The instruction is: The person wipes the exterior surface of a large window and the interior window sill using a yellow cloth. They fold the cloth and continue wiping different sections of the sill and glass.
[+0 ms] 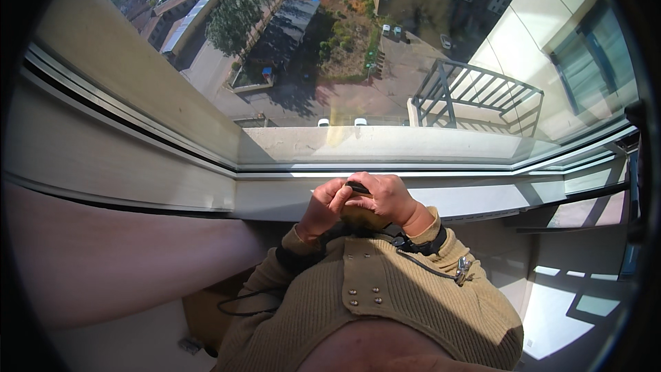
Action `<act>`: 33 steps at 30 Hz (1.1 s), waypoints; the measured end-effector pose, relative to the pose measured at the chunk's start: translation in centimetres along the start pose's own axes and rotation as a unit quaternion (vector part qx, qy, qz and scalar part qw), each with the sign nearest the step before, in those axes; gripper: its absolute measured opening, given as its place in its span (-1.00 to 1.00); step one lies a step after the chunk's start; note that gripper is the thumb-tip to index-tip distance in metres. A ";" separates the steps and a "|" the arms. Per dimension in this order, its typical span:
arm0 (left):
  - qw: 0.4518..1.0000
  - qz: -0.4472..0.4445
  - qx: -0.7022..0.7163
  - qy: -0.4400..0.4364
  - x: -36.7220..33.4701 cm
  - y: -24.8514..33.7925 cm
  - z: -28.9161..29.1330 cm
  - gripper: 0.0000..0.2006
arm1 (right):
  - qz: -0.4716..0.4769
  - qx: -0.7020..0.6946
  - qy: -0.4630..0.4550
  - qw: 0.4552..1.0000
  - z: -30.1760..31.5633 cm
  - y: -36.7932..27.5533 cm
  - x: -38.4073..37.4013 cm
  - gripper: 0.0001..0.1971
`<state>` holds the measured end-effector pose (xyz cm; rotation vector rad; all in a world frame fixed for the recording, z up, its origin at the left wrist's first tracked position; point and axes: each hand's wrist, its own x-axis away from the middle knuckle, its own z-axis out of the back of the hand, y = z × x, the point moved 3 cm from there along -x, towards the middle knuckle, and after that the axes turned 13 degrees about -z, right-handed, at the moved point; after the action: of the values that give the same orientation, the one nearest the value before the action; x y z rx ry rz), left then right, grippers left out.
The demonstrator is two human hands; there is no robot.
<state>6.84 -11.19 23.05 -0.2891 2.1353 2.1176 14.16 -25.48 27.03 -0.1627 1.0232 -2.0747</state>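
Pinching a small dark object (pixel 357 187) between left hand (pixel 325 207) and right hand (pixel 389 196) | fingers of both curled around it | white windowsill (pixel 482 196) beside right hand | light, even pressure should keep it steady

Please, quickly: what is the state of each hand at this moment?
Left hand: closed, holding one end of a small dark object.
Right hand: closed, holding the same object from the other side.

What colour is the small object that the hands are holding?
The small object looks black; the head view shows it.
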 end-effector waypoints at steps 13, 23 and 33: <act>0.982 0.081 0.118 -0.123 1.6 -6.2 0.9 -0.77 | -0.016 -0.094 -0.002 0.995 1.5 -0.7 0.0 -0.83; 0.959 0.205 -0.050 -0.190 5.4 -17.6 3.4 -0.82 | -0.020 -0.183 0.074 0.980 4.6 -1.0 0.2 -0.87; 0.972 0.157 -0.103 -0.138 6.3 -22.2 6.3 -0.79 | -0.027 -0.139 0.111 0.984 5.9 -1.0 0.5 -0.84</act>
<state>5.25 -5.30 -0.13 0.3339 1.9069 2.3819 15.76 -29.11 31.59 -0.1009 1.4600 -2.0221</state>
